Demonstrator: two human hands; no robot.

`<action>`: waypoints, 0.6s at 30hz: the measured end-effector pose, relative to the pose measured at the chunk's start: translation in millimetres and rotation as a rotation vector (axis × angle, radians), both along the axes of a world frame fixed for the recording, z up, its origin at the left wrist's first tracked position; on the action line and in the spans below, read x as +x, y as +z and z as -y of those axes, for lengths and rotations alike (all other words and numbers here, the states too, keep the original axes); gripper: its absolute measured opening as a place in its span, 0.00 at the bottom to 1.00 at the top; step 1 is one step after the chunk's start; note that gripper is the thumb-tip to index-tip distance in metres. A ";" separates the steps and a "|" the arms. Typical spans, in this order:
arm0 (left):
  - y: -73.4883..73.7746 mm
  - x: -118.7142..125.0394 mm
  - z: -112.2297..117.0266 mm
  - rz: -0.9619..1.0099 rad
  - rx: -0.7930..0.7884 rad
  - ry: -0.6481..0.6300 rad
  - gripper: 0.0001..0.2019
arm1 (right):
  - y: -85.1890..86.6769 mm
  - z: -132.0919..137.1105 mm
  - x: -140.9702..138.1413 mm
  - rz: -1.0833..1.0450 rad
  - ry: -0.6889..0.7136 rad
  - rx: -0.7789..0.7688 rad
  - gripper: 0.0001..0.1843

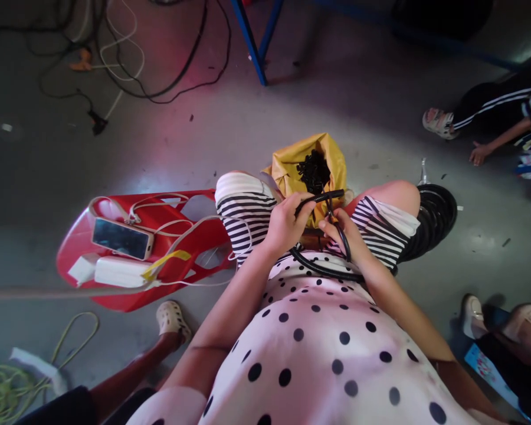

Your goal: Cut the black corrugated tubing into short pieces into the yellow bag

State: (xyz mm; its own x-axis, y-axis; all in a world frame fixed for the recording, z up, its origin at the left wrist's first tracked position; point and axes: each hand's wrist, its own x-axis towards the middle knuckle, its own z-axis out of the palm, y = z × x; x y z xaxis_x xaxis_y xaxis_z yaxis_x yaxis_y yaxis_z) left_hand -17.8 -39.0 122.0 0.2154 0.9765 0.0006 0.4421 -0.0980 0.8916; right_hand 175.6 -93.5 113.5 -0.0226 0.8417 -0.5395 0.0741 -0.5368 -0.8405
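Note:
My left hand (287,223) is closed around a black ribbed hose (325,196) in front of my lap. The hose's end points right, and a length of the same hose loops across my waist. My right hand (348,233) grips a small black-handled cutting tool (344,241), which looks like snips. Its jaws are at the hose, just right of my left hand; whether they are closed through it I cannot tell. Between my knees, beneath both hands, stands an open yellow bag (287,168) holding many short black pieces (314,171).
A red plastic stool (77,236) at left bears a phone (121,238), a white power bank (120,271) and cables. Coiled black hose (436,221) lies by my right knee. Other people's feet and a hand (480,153) are nearby. A blue metal frame (251,38) stands ahead.

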 end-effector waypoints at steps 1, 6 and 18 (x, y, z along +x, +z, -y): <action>-1.0 -0.5 0.8 0.009 0.003 -0.004 0.09 | 1.2 -0.4 -2.9 -0.016 -0.015 -0.009 0.32; -5.1 -5.6 3.6 0.065 0.002 -0.004 0.09 | 5.9 -2.7 -10.2 -0.067 -0.037 -0.028 0.32; -17.9 -8.3 6.8 0.134 -0.082 0.054 0.09 | 12.3 -10.3 -11.3 -0.077 -0.004 -0.032 0.33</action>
State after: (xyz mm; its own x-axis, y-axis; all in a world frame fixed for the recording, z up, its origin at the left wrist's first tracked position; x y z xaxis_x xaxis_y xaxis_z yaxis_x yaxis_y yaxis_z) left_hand -26.1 -45.8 104.1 0.1660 0.9846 -0.0548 0.3211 -0.0014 0.9470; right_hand 164.3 -83.2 125.8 -0.0621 0.8243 -0.5627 0.0078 -0.5634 -0.8262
